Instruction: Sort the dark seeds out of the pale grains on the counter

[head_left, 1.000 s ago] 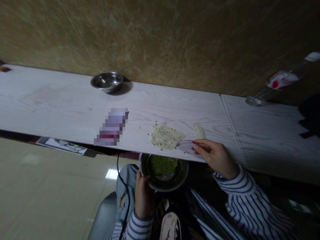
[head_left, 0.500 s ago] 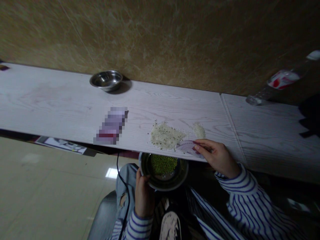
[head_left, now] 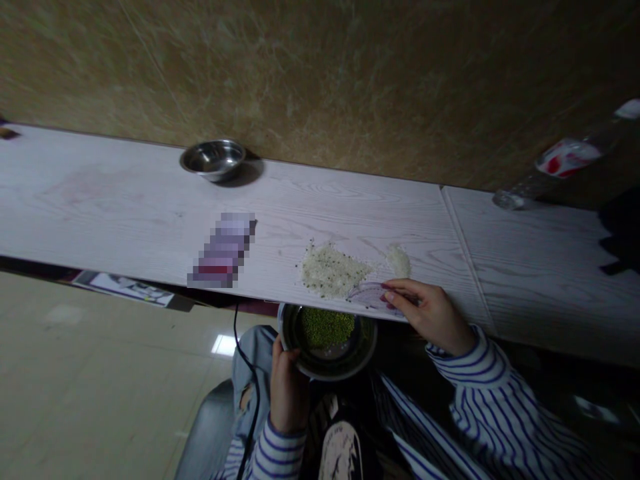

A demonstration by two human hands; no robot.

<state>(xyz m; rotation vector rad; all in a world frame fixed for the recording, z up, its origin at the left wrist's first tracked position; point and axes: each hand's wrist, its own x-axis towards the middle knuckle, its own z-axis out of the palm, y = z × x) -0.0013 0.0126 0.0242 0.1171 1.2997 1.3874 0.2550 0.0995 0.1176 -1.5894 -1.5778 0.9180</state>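
Observation:
My left hand [head_left: 289,387] grips the left rim of a metal bowl [head_left: 367,350], held just below the table's front edge. Green mung beans [head_left: 327,328] lie in it, with a few white grains near them. Between thumb and fingers, my right hand [head_left: 430,310] pinches a clear, curved plastic protractor [head_left: 367,293] lying low over the tabletop. Its left end touches a pile of white rice [head_left: 333,270] speckled with dark or green bits. A smaller heap of rice [head_left: 399,261] sits just beyond my right fingertips.
A second metal bowl [head_left: 214,162] stands near the wall. Left of the rice lies a pixelated flat object [head_left: 223,250]. A plastic bottle [head_left: 565,159] is at the right by the wall, near a dark object [head_left: 623,233]. A black cable [head_left: 254,373] hangs beside my leg.
My right hand has shifted slightly left with the protractor, nearer the rice pile's lower edge. The left hand and its bowl stay nearly still.

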